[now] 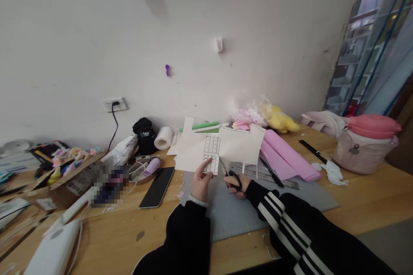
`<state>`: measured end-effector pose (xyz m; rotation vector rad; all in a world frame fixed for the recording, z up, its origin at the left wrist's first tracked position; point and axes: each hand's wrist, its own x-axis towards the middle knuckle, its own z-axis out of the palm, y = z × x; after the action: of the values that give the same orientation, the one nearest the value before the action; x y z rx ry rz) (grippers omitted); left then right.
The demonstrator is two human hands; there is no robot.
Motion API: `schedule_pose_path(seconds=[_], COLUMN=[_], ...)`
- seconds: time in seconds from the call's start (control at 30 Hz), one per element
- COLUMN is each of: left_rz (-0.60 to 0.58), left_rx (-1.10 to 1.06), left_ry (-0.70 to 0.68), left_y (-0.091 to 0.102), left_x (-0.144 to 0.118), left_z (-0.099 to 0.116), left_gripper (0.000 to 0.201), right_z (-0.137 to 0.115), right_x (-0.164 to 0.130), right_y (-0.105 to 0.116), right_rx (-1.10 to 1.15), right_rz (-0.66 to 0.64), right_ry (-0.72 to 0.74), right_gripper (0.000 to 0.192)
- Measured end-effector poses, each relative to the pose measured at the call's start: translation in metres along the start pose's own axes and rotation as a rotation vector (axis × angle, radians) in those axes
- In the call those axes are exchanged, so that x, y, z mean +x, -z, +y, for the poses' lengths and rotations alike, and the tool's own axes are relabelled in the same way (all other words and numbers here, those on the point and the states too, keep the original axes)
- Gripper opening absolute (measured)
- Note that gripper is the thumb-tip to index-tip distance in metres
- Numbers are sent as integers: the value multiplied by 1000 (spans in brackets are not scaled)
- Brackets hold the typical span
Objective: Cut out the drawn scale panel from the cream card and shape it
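A large cream paper sheet [240, 147] with black grid drawings is held up above the grey cutting mat [235, 219]. My left hand [200, 181] pinches its lower edge, beside the drawn grid, thumb and index finger on the paper. In my right hand [238, 185] are black-handled scissors [239, 180], fingers through the loops. Their blades point up and left, at the paper just right of the grid; whether they are cutting cannot be made out. Parts of the sheet hang in narrow strips on the right. Under it lies a metal ruler [292, 184], with a black pen or cutter [272, 174] across it.
A phone [157, 187] lies left of the mat. Pink paper [288, 157] spreads to the right, near a pink bag [353, 152]. A paper roll [163, 137], black pouch [144, 135] and yellow plush [282, 119] stand along the wall. A cardboard box [69, 184] sits left.
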<state>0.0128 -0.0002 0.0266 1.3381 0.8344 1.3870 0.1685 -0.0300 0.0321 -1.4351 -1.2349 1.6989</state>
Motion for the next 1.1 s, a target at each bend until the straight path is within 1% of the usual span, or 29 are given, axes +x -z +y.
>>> schedule_pose_path(seconds=[0.23,0.4,0.67,0.87,1.0,1.1], left_rz=[-45,-75,-148,-216,-270,-286], left_rx=[-49,-102,-185,-222,-239,-248], left_ry=[35,67,132,171,188,188], left_y=[13,18,30,37,39,39], left_x=[3,3,2,1,1,1], left_z=[5,10,23,24,23,22], left_gripper=[26,27,29,30,29,30], right_z=[-4,-3,-2,2,2,-1], right_x=[0,1,-1,1,1,-4], right_y=[9,12,16,19,20,18], right_rx=[-103,-176,-310,-375,-377,-348], right_rz=[-60,-74,-111,-132,-158,-190], right_ry=[-28,-11,33,53,81,161], right_gripper=[26,26,26,28,26,20])
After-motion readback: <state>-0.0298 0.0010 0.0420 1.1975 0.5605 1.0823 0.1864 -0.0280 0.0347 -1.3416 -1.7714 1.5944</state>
